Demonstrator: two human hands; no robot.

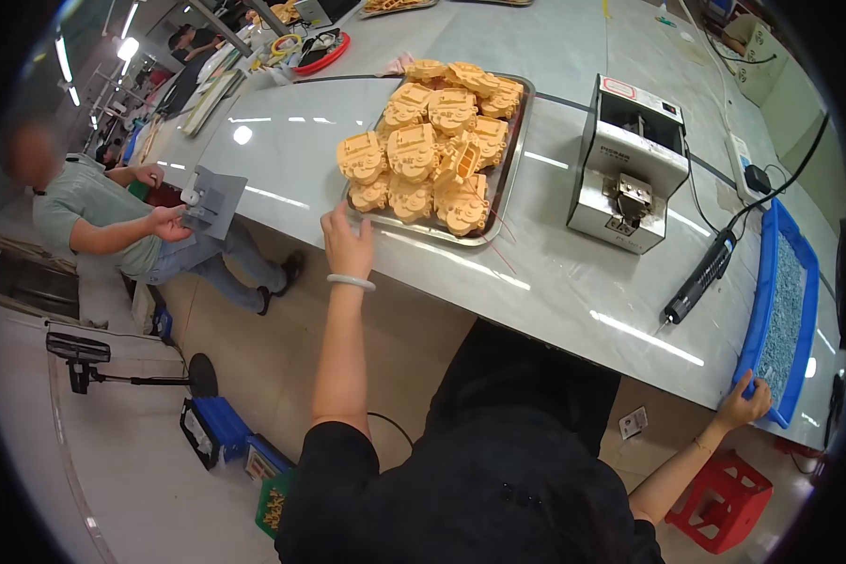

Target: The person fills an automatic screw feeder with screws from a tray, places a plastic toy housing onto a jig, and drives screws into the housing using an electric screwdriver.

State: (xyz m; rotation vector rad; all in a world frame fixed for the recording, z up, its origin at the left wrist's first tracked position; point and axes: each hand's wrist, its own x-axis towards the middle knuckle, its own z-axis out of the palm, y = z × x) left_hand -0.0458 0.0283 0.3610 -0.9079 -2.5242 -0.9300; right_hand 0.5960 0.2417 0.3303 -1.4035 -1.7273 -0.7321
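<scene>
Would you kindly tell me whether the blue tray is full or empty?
Not empty: the blue tray holds small bluish pieces; depth unclear.

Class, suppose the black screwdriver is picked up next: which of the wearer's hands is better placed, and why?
Probably the right hand: at the near end of the blue tray, it is closer to the screwdriver. The left hand is farther off, by the metal tray.
</scene>
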